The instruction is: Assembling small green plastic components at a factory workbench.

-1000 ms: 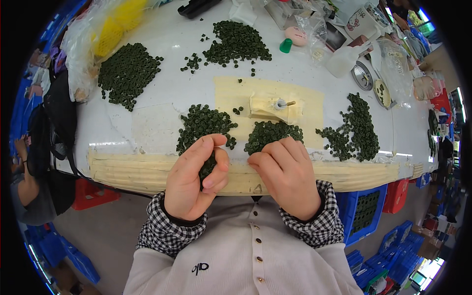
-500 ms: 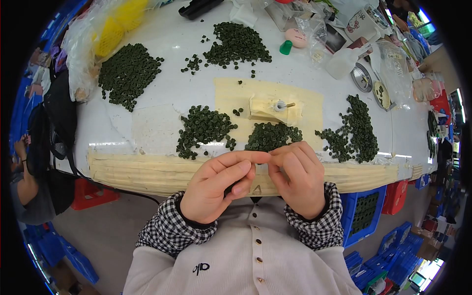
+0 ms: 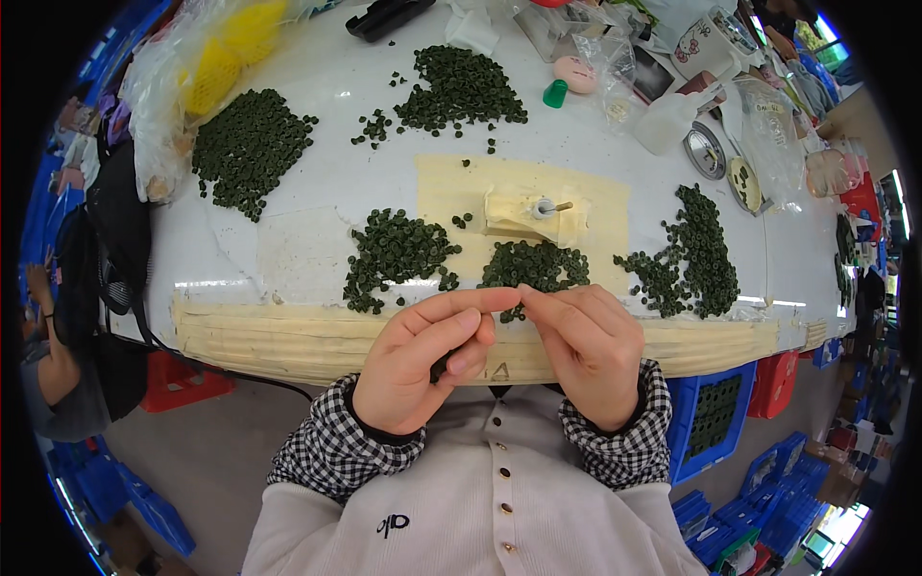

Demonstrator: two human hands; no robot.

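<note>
My left hand [image 3: 413,355] is held palm inward above the table's front edge, its index finger stretched right and its other fingers curled. Something dark green shows in the curl, like the small pieces on the table. Fingertips pinched together, my right hand [image 3: 591,350] meets the left index tip; anything in the pinch is too small to make out. Just beyond the hands is a pile of small round dark green pieces [image 3: 534,265]. Behind it a taped block [image 3: 509,213] with an upright metal pin [image 3: 557,207] stands on a yellow sheet [image 3: 442,182].
More dark green piles lie at left [image 3: 399,254], far left [image 3: 252,149], back [image 3: 461,91] and right [image 3: 706,250]. Plastic bags, a green cap [image 3: 555,93], a round tin [image 3: 706,152] and a white container [image 3: 706,43] crowd the back right. A blue crate [image 3: 711,422] stands below the table.
My right hand has shifted slightly right and lower, its fingers straightening somewhat. The left index finger has drawn back a little; the fingertips still meet.
</note>
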